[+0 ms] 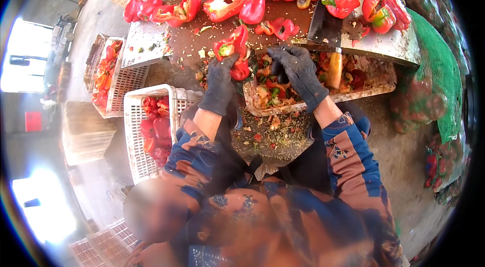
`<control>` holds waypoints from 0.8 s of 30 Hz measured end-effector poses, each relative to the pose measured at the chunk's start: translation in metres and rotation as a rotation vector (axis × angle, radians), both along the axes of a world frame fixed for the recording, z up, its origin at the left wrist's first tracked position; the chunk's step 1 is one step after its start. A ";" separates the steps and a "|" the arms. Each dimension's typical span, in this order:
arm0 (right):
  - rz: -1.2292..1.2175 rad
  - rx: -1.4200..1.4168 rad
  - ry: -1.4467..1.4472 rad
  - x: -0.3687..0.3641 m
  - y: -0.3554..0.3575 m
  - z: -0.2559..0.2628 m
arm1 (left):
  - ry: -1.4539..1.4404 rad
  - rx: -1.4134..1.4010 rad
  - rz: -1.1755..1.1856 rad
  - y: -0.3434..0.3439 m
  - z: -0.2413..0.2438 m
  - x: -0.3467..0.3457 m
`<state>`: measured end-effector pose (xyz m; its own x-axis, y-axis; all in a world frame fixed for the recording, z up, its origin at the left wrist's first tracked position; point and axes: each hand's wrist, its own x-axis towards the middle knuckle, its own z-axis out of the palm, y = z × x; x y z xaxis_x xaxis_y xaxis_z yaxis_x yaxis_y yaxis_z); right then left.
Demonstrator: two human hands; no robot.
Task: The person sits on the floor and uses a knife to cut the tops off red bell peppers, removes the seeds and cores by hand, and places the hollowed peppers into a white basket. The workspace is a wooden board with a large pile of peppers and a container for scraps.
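Observation:
In the head view my left hand (222, 83), in a dark glove, holds a cut-open red bell pepper (234, 45) at the table's near edge; its pale green core shows. My right hand (297, 72), gloved alike, is over the left part of a scrap tray (265, 109), its fingers bent; whether anything is between them I cannot tell. To its right a cleaver (326, 26) lies with its dark blade on the table and its wooden handle (335, 70) sticking out over the tray. Whole and opened red peppers (223, 4) lie across the table (185, 41), among scattered seeds.
A white plastic crate (130, 126) with red peppers stands at my left. Beyond it is another crate (120, 92) of pepper pieces. Green net (435, 73) and bagged peppers (435, 164) are at the right. Seeds litter the floor (273, 138) between my legs.

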<state>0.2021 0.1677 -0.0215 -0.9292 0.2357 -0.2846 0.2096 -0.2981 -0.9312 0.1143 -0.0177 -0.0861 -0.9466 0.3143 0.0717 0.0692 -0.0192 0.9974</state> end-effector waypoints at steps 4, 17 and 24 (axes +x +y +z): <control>-0.018 0.520 0.187 -0.006 -0.015 -0.029 | -0.076 0.006 0.006 0.033 0.045 0.027; -0.194 -0.261 0.093 -0.002 0.016 0.001 | -0.647 0.434 -0.092 0.023 0.067 0.023; -0.013 0.021 -0.027 0.001 -0.003 -0.004 | -0.619 0.417 -0.160 0.024 0.068 0.024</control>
